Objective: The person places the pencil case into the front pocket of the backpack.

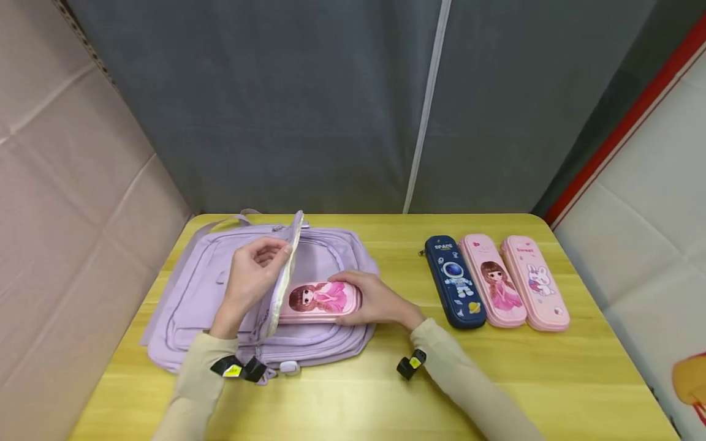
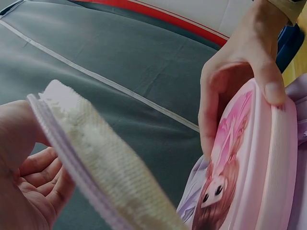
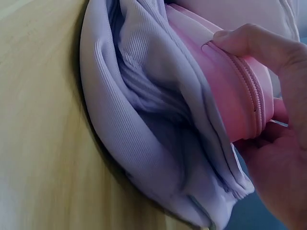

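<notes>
A lilac backpack (image 1: 201, 300) lies flat at the left of the table, its front pocket opened. My left hand (image 1: 249, 278) pinches the upper edge of the pocket flap (image 1: 284, 285) and holds it raised; its pale, fuzzy lining (image 2: 112, 148) shows in the left wrist view. My right hand (image 1: 377, 298) grips one end of a pink pencil case (image 1: 322, 300) with a long-haired doll in a pink dress on its lid. Thumb and fingers span its sides, near the zipper (image 3: 247, 84). The case's far end is hidden behind the flap.
To the right, side by side, lie a navy pencil case (image 1: 456, 283) with an astronaut, a pink doll pencil case (image 1: 493, 282) and a pink rabbit pencil case (image 1: 535, 285). A grey curtain (image 1: 309, 110) hangs behind the yellow wood-grain table (image 1: 353, 404).
</notes>
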`<act>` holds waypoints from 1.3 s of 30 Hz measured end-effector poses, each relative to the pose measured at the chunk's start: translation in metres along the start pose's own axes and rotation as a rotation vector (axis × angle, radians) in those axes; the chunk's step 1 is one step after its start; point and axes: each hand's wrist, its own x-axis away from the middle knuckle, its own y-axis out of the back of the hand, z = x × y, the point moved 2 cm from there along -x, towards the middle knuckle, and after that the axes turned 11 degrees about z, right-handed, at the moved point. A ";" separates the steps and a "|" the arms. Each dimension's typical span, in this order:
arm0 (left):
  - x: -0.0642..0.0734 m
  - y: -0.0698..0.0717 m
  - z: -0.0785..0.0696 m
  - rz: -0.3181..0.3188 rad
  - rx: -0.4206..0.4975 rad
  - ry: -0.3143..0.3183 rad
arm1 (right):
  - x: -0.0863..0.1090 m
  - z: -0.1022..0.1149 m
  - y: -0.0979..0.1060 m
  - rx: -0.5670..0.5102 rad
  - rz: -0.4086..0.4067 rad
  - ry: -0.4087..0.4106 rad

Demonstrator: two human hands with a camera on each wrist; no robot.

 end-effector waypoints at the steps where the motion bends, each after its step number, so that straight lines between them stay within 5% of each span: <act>1: 0.000 0.000 0.000 0.000 0.000 -0.001 | -0.002 0.000 -0.002 -0.001 0.004 0.003; 6: 0.002 0.003 -0.001 -0.034 -0.003 -0.004 | -0.002 -0.001 -0.008 0.026 0.002 -0.009; 11: 0.003 0.010 -0.002 -0.048 0.019 -0.003 | 0.016 -0.001 -0.004 0.089 -0.087 -0.001; 20: 0.003 0.010 -0.001 -0.042 0.056 0.010 | 0.028 0.002 -0.003 0.042 -0.147 0.047; 39: 0.001 -0.001 0.001 -0.022 0.067 -0.030 | -0.018 0.007 -0.018 0.028 -0.091 0.040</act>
